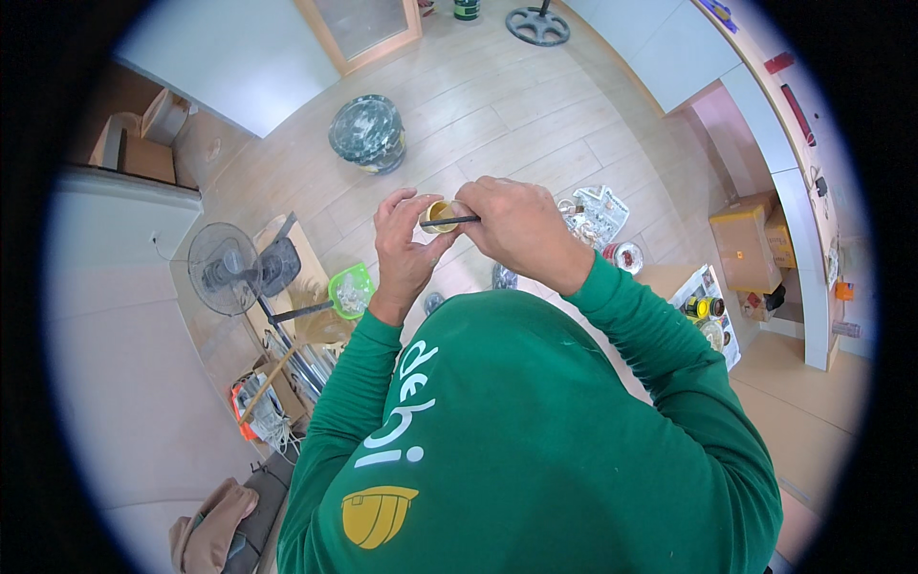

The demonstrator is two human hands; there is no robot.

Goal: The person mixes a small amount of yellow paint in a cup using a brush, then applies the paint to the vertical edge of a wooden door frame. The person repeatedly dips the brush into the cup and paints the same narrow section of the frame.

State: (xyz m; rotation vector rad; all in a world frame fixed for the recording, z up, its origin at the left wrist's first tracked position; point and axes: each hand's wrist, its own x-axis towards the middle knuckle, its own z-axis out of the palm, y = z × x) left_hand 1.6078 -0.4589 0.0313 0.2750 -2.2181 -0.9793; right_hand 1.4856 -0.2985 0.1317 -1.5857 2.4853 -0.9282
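Note:
My left hand is wrapped around a small round cup, its thumb and fingers on opposite sides. Inside, the cup looks yellowish, and its open mouth faces up toward me. From the right, my right hand pinches a thin dark stick that lies across the cup's mouth. Whether the stick's tip dips into the cup or rests on its rim I cannot tell. Both hands are close together in front of my chest, green sleeves on both arms.
Beyond my hands a paint-smeared dark bucket stands on the tiled floor. A fan and a green dustpan are at left. To the right are a splattered white tray, an open can, several small cans and cardboard boxes.

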